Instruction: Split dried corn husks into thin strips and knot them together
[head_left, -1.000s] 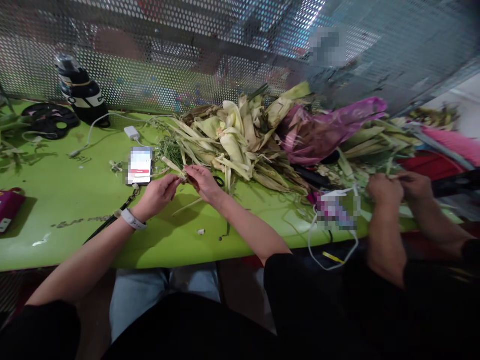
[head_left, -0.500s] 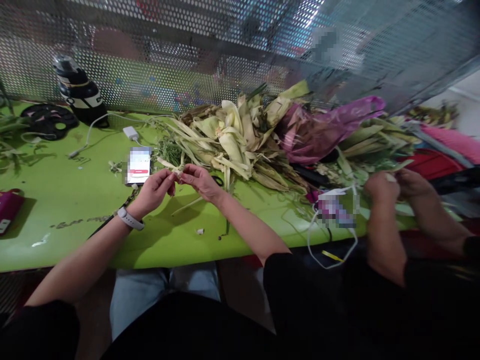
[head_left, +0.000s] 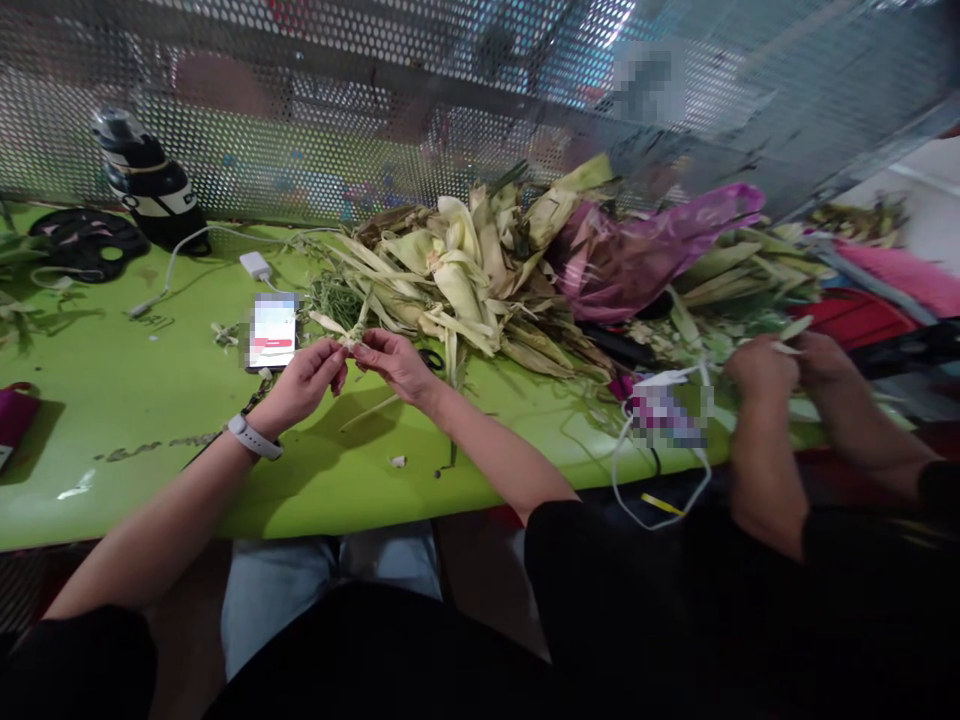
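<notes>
A small pale green piece of folded husk (head_left: 352,337) is pinched between both of my hands, above the green table (head_left: 315,500). My left hand (head_left: 306,378), with a light band on the wrist, has its fingers closed on the left side of the piece. From the right, my right hand (head_left: 396,365) grips the same piece with thumb and fingers. The fingertips of the two hands nearly meet. Behind them lies a big heap of dry and pale corn husks (head_left: 465,275). A lit phone (head_left: 273,330) lies just behind my left hand.
A dark bottle (head_left: 156,190) and a black flat object (head_left: 90,243) are at the back left. A purple bag (head_left: 637,250) lies by the heap. At the right, another person's hands (head_left: 780,365) hold a pale strip near a white cable (head_left: 616,470).
The view has shifted slightly, so things on the table appear a little further left. Both my hands keep their grip on the husk piece, with only small finger movement.
</notes>
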